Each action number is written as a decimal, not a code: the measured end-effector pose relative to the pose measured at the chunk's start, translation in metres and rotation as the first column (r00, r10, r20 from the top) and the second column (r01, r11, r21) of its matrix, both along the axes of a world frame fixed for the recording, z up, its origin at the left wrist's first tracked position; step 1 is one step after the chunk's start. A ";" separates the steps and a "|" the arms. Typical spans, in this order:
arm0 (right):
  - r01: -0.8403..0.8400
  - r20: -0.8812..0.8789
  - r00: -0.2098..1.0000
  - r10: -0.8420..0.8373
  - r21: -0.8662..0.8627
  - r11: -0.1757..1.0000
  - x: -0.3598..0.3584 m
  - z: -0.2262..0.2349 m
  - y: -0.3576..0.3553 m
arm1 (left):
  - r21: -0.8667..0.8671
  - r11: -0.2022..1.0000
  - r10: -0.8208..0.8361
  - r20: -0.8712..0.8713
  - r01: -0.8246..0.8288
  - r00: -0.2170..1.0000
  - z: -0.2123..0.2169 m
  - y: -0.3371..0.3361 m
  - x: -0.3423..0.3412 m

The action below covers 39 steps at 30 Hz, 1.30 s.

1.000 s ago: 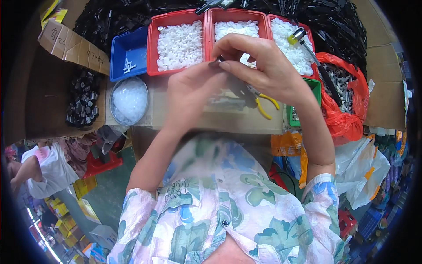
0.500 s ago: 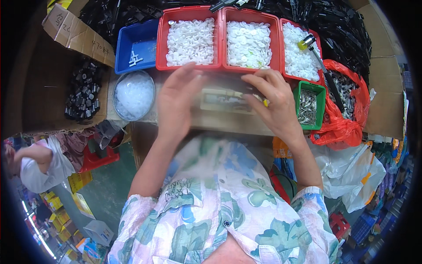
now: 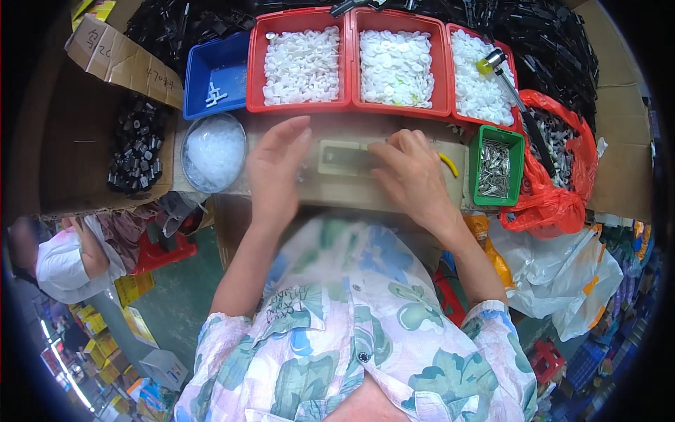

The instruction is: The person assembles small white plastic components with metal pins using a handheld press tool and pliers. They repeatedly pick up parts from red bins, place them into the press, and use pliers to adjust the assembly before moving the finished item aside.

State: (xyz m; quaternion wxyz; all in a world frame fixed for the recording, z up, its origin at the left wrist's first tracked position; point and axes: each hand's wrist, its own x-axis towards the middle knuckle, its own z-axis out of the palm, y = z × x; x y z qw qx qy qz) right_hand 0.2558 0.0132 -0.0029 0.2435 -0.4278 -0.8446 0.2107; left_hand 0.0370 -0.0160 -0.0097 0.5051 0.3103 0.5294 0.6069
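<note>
My left hand [image 3: 275, 172] is raised over the work surface, between a round bowl of clear plastic bits [image 3: 214, 153] and a small pale rectangular fixture [image 3: 330, 167]. Its fingers are stretched out and nothing shows in them. Over the right end of that fixture is my right hand [image 3: 415, 176], fingers bent and drawn together. Whatever they may hold is hidden. A blurred grey strip [image 3: 355, 157] lies across the fixture, reaching to the right fingertips. Just right of this hand, a curved yellow handle [image 3: 450, 164] rests on the surface.
Red bins [image 3: 349, 63] of small white plastic parts line the back, beside a blue bin [image 3: 235, 74]. On the right are a green bin of metal pins [image 3: 508, 165], a screwdriver [image 3: 536, 137] and a red bag [image 3: 545, 207]. Black parts [image 3: 133, 151] fill a left carton.
The dark, blurred thing between my hands is no longer raised there. My right hand has moved left and lower, uncovering the yellow handle. My left hand has shifted slightly.
</note>
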 end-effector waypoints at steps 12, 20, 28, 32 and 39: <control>-0.002 0.077 0.997 0.004 -0.026 1.000 -0.002 0.003 0.001 | 0.005 0.996 -0.083 -0.237 0.086 0.968 0.001 -0.007 0.000; 0.262 -0.022 0.965 -0.261 0.063 0.963 0.056 0.038 0.028 | 0.213 0.833 0.117 -0.970 0.510 0.214 0.000 -0.012 0.016; 0.435 0.226 0.777 -0.587 0.481 0.761 0.162 0.018 0.089 | 0.107 0.739 0.066 -0.994 0.665 0.087 -0.021 -0.015 0.030; 0.390 0.273 0.785 -0.557 0.481 0.785 0.169 0.015 0.097 | 0.136 0.698 0.149 -0.988 0.703 0.044 -0.028 -0.011 0.027; 0.445 0.095 0.872 -0.481 0.257 0.858 0.133 0.029 0.050 | 0.214 0.665 0.243 -0.968 0.715 0.063 -0.040 -0.008 0.025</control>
